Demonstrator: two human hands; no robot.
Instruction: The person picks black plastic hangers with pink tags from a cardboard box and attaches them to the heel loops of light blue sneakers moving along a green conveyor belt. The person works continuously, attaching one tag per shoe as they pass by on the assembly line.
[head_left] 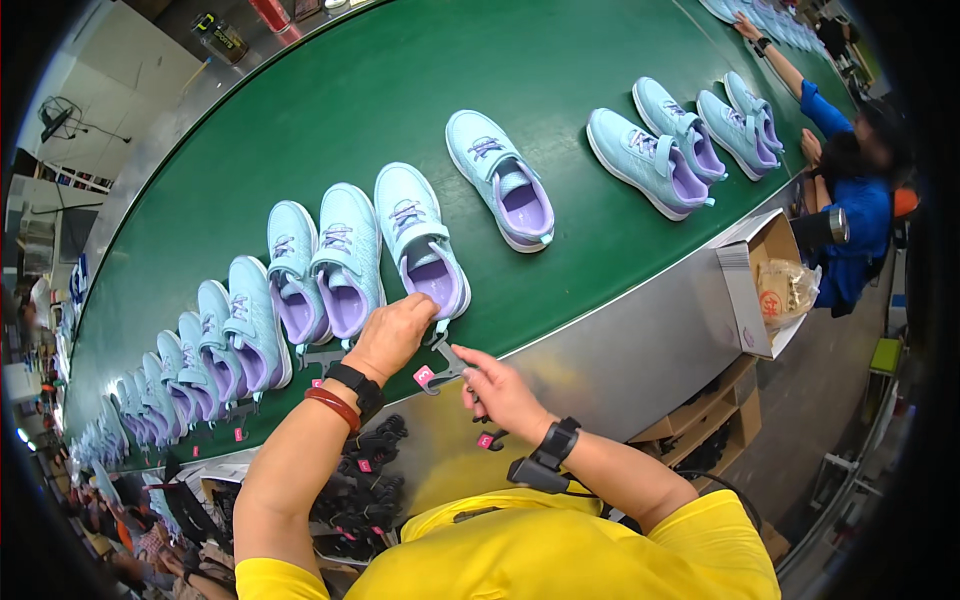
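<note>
My left hand (392, 338) is closed at the heel of a light blue sneaker (408, 205) with a lilac lining, fingertips at its collar. The shoe lies on the green table, toe pointing away from me. Just right of that heel, my right hand (502, 398) pinches a grey plastic shoe hanger (447, 366) bearing a pink tag (424, 377). The hanger's upper end is close to the sneaker's heel loop; I cannot tell whether they touch. Below my right fingers shows another dark hook with a pink tag (486, 440), partly hidden by the hand.
Matching sneakers (255, 320) line the green table (560, 290) to the left, some with hangers at their heels. One sneaker (500, 180) lies ahead; several more sit right. Black hangers (375, 470) are bunched below the edge. A carton (740, 290) and a blue-clad co-worker (860, 220) are right.
</note>
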